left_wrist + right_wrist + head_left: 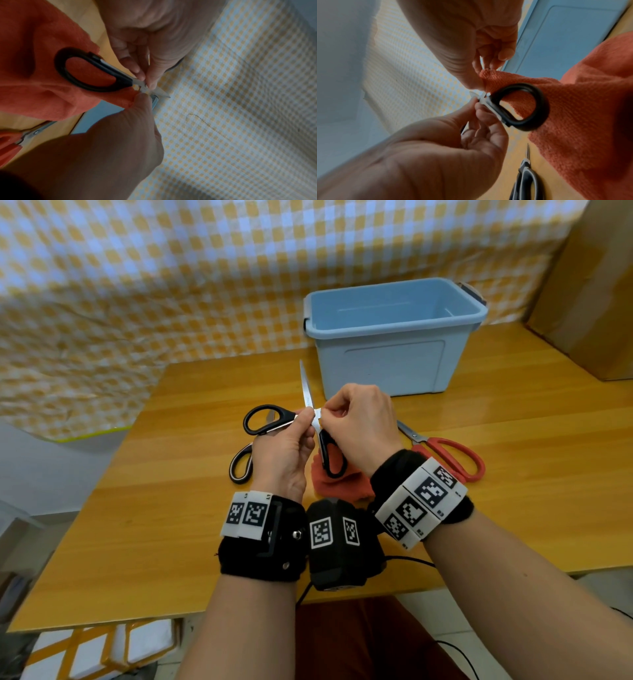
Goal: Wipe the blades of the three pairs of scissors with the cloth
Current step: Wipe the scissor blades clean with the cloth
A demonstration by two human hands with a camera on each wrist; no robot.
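Observation:
Black-handled scissors are held open above the table, one blade pointing up and away. My left hand pinches them at the pivot, thumb and fingertips on the metal. My right hand pinches a corner of the orange cloth against the blade beside the pivot. The rest of the cloth hangs down behind the lower handle loop. Red-handled scissors lie on the table to the right. Grey-and-black scissors lie to the left, their blades hidden under my left hand.
A light blue plastic bin stands just behind the hands on the wooden table. A cardboard box stands at the far right. A yellow checked sheet covers the wall behind.

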